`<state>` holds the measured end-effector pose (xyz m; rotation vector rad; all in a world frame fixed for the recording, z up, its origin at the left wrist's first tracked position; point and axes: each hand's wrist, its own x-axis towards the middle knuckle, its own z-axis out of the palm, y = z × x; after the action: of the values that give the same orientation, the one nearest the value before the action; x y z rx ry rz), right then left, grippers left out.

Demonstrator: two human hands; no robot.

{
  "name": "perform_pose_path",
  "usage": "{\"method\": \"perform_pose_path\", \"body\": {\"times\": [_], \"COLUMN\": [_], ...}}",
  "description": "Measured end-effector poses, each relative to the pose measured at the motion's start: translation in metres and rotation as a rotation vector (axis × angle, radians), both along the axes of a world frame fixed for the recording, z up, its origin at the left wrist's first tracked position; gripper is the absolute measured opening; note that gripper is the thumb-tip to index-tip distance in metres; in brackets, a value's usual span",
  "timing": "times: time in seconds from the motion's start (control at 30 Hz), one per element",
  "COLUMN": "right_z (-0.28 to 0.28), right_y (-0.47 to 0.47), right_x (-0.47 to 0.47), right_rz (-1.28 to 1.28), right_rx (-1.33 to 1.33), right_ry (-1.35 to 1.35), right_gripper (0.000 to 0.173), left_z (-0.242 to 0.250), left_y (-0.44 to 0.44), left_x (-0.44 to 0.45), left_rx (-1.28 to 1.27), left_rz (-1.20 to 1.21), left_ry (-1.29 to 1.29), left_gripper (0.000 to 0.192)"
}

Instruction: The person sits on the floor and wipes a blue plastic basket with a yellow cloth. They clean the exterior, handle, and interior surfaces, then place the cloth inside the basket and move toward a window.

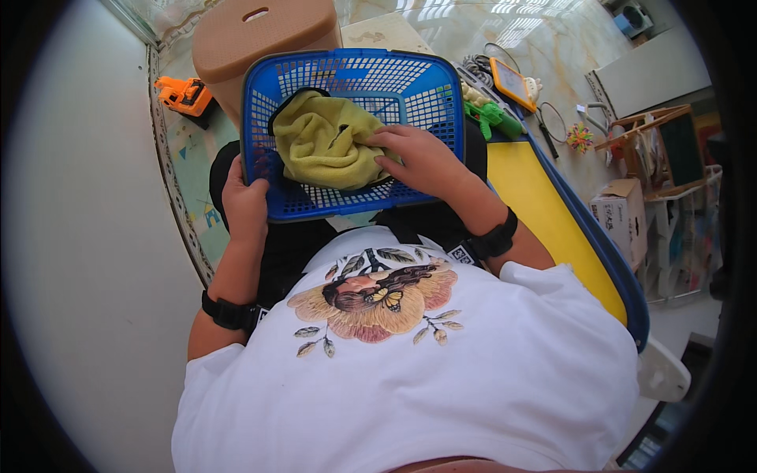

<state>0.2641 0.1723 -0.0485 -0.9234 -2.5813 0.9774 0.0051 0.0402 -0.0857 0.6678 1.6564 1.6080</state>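
A blue plastic basket (432,65) with lattice sides rests over my lap. My left hand (243,198) grips its left side, the thumb over the near-left rim. In the basket lies a crumpled yellow-green cloth (319,139) with dark edging and a small dark slit. My right hand (417,156) reaches over the basket's near-right side. Its index finger and thumb touch the cloth's right edge, with a gap between them. The other fingers are partly hidden.
A tan plastic stool (266,44) stands behind the basket at left, near an orange toy vehicle (184,97). To the right are a yellow-and-blue padded board (532,213), a green toy gun (494,118), a badminton racket (553,124), a cardboard box (621,219) and a small easel (680,148).
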Motion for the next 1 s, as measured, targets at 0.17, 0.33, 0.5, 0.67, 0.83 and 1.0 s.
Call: {"method": "perform_pose_path", "body": {"times": [0.17, 0.33, 0.5, 0.67, 0.83, 1.0], "right_z": [-0.016, -0.042, -0.059, -0.051, -0.032, -0.050], "right_y": [-0.001, 0.003, 0.015, 0.034, 0.078, 0.078], "right_x": [-0.041, -0.089, -0.097, -0.086, -0.059, -0.054], "right_rz": [0.153, 0.449, 0.407, 0.211, -0.039, -0.006], "right_rx": [0.429, 0.573, 0.487, 0.341, -0.046, 0.031], "right_ry": [0.027, -0.156, -0.306, -0.583, -0.893, -0.794], "right_gripper": [0.054, 0.069, 0.068, 0.059, 0.050, 0.053], "left_z": [-0.001, 0.001, 0.001, 0.005, 0.007, 0.005], "left_y": [-0.001, -0.010, -0.012, -0.009, -0.007, -0.004], "left_x": [0.003, 0.003, 0.004, 0.000, -0.002, -0.001], "left_rx": [0.013, 0.019, 0.029, -0.036, -0.031, -0.008], "left_rz": [-0.026, -0.051, -0.050, -0.101, -0.098, -0.083], "left_ry": [0.043, 0.100, 0.094, 0.045, 0.070, 0.053], "left_gripper": [0.052, 0.054, 0.054, 0.059, 0.059, 0.055]}}
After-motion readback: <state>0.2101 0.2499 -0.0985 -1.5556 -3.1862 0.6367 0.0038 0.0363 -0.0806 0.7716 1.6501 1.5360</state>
